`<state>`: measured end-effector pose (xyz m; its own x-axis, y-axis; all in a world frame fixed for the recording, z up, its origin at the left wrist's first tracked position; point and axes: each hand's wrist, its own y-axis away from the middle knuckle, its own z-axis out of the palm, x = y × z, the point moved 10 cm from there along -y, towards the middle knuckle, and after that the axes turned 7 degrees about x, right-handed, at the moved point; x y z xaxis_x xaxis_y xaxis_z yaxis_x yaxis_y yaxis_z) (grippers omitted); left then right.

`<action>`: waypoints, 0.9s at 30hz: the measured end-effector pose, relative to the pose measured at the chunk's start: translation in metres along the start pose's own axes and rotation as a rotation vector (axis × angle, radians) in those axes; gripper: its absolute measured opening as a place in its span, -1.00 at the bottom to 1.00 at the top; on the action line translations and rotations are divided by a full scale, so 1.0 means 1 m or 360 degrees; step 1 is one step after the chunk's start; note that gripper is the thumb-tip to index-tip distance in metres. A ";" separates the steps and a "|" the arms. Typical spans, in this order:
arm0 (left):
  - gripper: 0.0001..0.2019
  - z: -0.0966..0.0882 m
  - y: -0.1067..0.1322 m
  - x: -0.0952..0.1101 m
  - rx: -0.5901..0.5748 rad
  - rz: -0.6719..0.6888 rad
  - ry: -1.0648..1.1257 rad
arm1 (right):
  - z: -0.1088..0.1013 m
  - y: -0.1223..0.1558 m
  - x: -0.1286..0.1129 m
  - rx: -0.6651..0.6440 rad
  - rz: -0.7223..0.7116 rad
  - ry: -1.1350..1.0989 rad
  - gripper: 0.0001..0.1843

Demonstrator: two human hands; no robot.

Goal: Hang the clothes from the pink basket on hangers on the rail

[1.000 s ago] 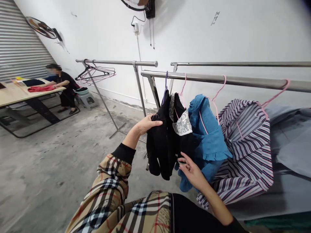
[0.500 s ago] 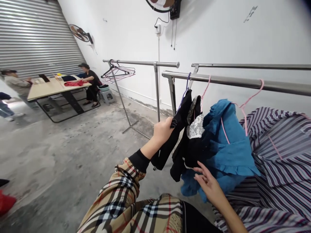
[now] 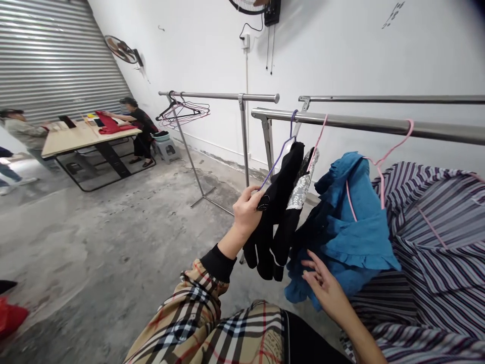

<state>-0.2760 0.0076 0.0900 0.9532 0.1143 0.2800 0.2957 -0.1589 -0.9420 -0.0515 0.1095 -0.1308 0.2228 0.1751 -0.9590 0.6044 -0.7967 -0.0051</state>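
Observation:
My left hand [image 3: 247, 207] is closed on the shoulder of a black garment [image 3: 282, 187], which hangs from a purple hanger [image 3: 282, 151] on the metal rail [image 3: 352, 121]. Just right of it, a black garment with white lace [image 3: 300, 192] hangs on a pink hanger [image 3: 320, 139]. My right hand [image 3: 322, 283] has its fingers apart and holds nothing, in front of a blue ruffled garment [image 3: 359, 227]. Whether its fingertips touch the blue cloth, I cannot tell. Past that, a striped garment [image 3: 435, 263] fills the right side.
Another metal rack [image 3: 223, 96] stands behind on the left, with several bare hangers [image 3: 184, 112] at its far end. Farther left, two people are at a table [image 3: 68, 141] with red cloth [image 3: 113, 127]. A red bag-like thing [image 3: 11, 318] lies on the floor.
My left hand has shifted slightly left, drawing the black garment's shoulder away from the blue garment. The purple hanger's arm shows more. A person at the far table has lifted red cloth.

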 end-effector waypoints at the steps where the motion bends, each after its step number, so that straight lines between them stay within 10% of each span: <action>1: -0.77 -0.001 0.000 -0.001 -0.0030 -0.0033 -0.0013 | 0.000 0.000 0.000 -0.0002 -0.0005 0.0000 -0.18; 12: -0.78 0.011 0.008 -0.020 -0.0385 -0.0401 0.0086 | 0.004 0.005 -0.005 -0.0058 -0.0054 0.0073 -0.29; 19: -0.70 0.052 0.049 -0.040 -0.1005 -0.0690 0.0073 | 0.012 0.005 -0.014 -0.0111 -0.0131 0.0077 -0.36; 27: -0.75 0.056 0.132 0.062 -0.2389 -0.0059 0.0759 | 0.037 0.021 -0.044 -0.0330 -0.0410 0.0108 -0.03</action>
<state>-0.1815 0.0482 -0.0271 0.7899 -0.1211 0.6011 -0.1671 -0.9857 0.0209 -0.0769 0.0633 -0.0995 0.0887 0.3987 -0.9128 0.7886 -0.5879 -0.1802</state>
